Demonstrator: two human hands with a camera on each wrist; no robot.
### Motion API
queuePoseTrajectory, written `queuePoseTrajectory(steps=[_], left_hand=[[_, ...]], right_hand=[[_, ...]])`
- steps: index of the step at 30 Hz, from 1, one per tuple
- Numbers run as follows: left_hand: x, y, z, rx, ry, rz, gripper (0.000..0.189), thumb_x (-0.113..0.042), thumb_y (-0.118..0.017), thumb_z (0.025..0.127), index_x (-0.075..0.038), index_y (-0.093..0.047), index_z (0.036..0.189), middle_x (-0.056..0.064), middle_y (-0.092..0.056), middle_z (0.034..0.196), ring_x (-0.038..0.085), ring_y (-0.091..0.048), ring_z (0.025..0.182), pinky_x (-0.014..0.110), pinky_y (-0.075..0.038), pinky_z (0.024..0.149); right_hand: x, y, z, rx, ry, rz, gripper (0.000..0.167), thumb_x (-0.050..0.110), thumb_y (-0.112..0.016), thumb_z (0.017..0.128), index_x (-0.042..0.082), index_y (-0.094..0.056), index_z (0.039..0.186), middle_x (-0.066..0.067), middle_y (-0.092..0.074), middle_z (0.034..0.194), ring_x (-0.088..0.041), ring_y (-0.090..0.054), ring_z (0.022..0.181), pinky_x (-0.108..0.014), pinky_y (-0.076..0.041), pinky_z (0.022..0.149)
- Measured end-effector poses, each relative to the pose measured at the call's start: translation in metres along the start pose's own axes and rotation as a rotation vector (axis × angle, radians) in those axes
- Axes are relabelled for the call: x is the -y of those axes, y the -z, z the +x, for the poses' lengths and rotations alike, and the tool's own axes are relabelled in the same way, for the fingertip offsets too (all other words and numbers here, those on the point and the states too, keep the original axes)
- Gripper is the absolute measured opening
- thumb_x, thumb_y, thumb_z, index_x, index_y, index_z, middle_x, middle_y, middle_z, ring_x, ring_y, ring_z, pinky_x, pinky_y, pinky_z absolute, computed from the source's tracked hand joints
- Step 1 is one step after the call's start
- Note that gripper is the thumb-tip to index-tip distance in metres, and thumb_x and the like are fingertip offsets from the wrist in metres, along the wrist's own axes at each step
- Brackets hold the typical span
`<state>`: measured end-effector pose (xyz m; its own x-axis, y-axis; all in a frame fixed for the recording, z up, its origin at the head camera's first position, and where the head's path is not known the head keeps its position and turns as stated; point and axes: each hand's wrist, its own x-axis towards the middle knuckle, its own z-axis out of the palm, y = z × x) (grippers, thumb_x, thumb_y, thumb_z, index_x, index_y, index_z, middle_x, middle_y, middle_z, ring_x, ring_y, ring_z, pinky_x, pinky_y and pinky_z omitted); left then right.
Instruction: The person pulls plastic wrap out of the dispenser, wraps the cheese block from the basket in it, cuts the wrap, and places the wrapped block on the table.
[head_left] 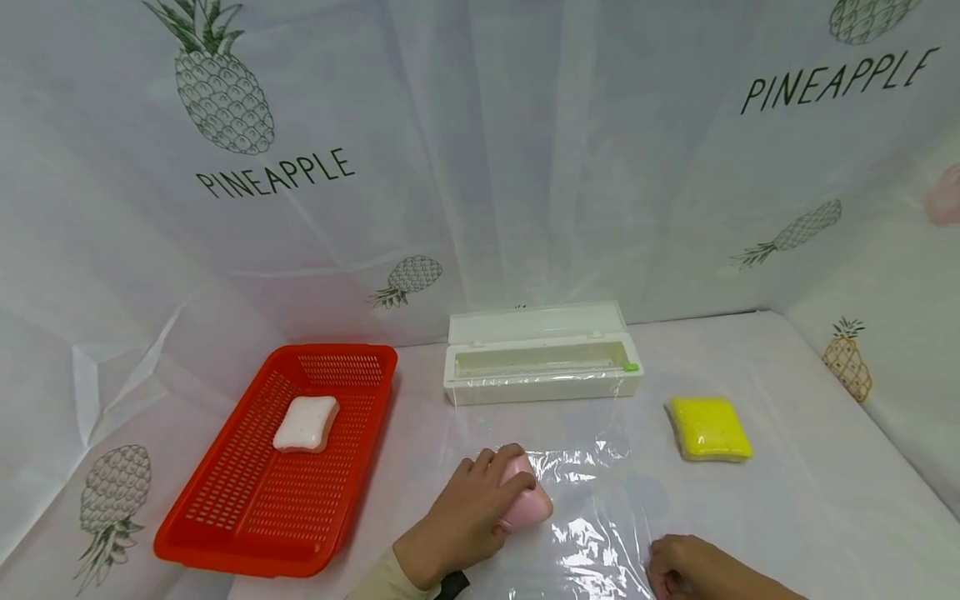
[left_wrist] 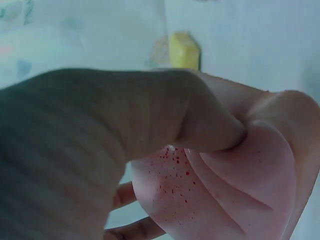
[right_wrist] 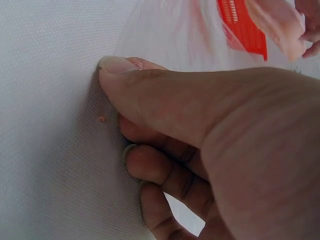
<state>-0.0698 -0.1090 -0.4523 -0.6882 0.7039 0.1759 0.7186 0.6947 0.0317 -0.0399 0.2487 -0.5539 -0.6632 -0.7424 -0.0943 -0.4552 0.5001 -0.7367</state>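
Note:
My left hand [head_left: 468, 512] grips a pink toast-shaped block [head_left: 527, 504] with tan sides, holding it over a sheet of cling film [head_left: 588, 542]. In the left wrist view the thumb presses on the pink face [left_wrist: 175, 195], which has red specks and curved creases. My right hand [head_left: 690, 567] is at the film's right edge, low on the table; in the right wrist view its thumb and index finger pinch the film [right_wrist: 170, 35], and the other fingers curl beneath. The film runs up to a white dispenser box [head_left: 543, 390] with its lid raised.
At the left stands a red plastic basket [head_left: 292, 508] with a white toast-shaped block [head_left: 306, 423] inside. A yellow toast-shaped block [head_left: 711, 427] lies on the table at the right. Behind the table hangs a pineapple-print sheet [head_left: 510, 167]. A green slider [head_left: 632, 367] sits on the dispenser.

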Motion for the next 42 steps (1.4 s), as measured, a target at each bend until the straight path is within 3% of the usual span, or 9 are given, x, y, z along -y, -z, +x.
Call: queuePoseTrajectory(steps=[6,14,18,24,30,34,36,39,42], left_hand=[[-0.019,-0.014,0.008,0.084,-0.088,0.014,0.065,-0.018,-0.090,0.072,-0.033,-0.061,0.128,-0.001,-0.050,0.149,0.016,-0.054,0.120,0.030,-0.048,0.089],[-0.034,-0.035,0.014,0.084,-0.176,0.016,0.065,-0.019,-0.092,0.068,-0.034,-0.064,0.125,-0.005,-0.050,0.146,0.012,-0.054,0.117,0.025,-0.044,0.087],[-0.036,-0.042,0.016,0.105,-0.191,0.000,0.064,-0.022,-0.093,0.069,-0.035,-0.065,0.125,-0.005,-0.050,0.145,0.010,-0.053,0.118,0.025,-0.043,0.087],[-0.041,-0.053,0.020,0.157,-0.190,0.016,0.066,-0.027,-0.094,0.069,-0.040,-0.065,0.126,-0.007,-0.050,0.146,0.008,-0.051,0.116,0.022,-0.039,0.083],[-0.039,-0.064,0.018,0.208,-0.174,-0.006,0.079,-0.024,-0.089,0.072,-0.042,-0.060,0.143,-0.005,-0.045,0.159,0.012,-0.050,0.132,0.031,-0.045,0.099],[-0.025,-0.068,0.007,0.244,-0.158,-0.146,0.090,-0.023,-0.081,0.081,-0.036,-0.042,0.161,-0.001,-0.034,0.169,0.019,-0.040,0.148,0.040,-0.041,0.111],[-0.015,-0.067,-0.004,0.222,-0.131,-0.214,0.088,-0.027,-0.079,0.085,-0.032,-0.038,0.163,0.000,-0.035,0.168,0.019,-0.037,0.151,0.044,-0.040,0.113],[0.001,-0.063,-0.027,0.166,-0.057,-0.271,0.082,-0.034,-0.084,0.084,-0.023,-0.044,0.155,0.000,-0.045,0.156,0.017,-0.041,0.143,0.041,-0.040,0.110],[0.013,-0.064,-0.052,0.163,0.017,-0.280,0.075,-0.042,-0.092,0.077,-0.020,-0.052,0.136,-0.007,-0.051,0.129,0.010,-0.047,0.120,0.032,-0.041,0.099]], right_hand=[[-0.004,0.000,0.000,-0.015,0.068,-0.016,0.027,-0.002,-0.084,0.080,0.018,-0.068,0.073,0.023,-0.050,0.076,0.011,-0.045,0.069,-0.017,-0.046,0.056],[-0.003,0.000,0.001,-0.001,0.040,-0.001,0.027,-0.002,-0.084,0.080,0.018,-0.068,0.073,0.023,-0.049,0.075,0.010,-0.045,0.070,-0.017,-0.046,0.057],[-0.001,-0.001,0.002,0.019,-0.027,0.036,0.026,0.000,-0.084,0.081,0.019,-0.068,0.073,0.023,-0.049,0.074,0.009,-0.046,0.068,-0.018,-0.046,0.057],[-0.001,-0.003,0.002,0.011,-0.037,0.034,0.025,0.001,-0.084,0.081,0.019,-0.069,0.073,0.023,-0.049,0.074,0.009,-0.046,0.068,-0.018,-0.046,0.056],[0.001,-0.005,0.002,0.000,-0.055,0.045,0.024,0.005,-0.085,0.080,0.020,-0.069,0.072,0.023,-0.049,0.072,0.009,-0.046,0.066,-0.018,-0.046,0.056],[0.005,-0.005,0.003,0.017,-0.149,0.102,0.023,0.010,-0.085,0.082,0.022,-0.069,0.072,0.020,-0.050,0.070,0.005,-0.048,0.064,-0.019,-0.045,0.056],[0.007,-0.005,0.003,0.022,-0.188,0.138,0.023,0.011,-0.086,0.082,0.023,-0.068,0.072,0.019,-0.050,0.069,0.004,-0.049,0.063,-0.019,-0.046,0.056],[0.009,-0.005,0.003,0.022,-0.199,0.150,0.024,0.013,-0.086,0.082,0.023,-0.067,0.071,0.018,-0.051,0.068,0.003,-0.049,0.062,-0.020,-0.046,0.055],[0.010,-0.002,0.002,0.025,-0.187,0.118,0.024,0.012,-0.085,0.082,0.023,-0.067,0.071,0.019,-0.050,0.069,0.004,-0.049,0.063,-0.020,-0.046,0.056]])
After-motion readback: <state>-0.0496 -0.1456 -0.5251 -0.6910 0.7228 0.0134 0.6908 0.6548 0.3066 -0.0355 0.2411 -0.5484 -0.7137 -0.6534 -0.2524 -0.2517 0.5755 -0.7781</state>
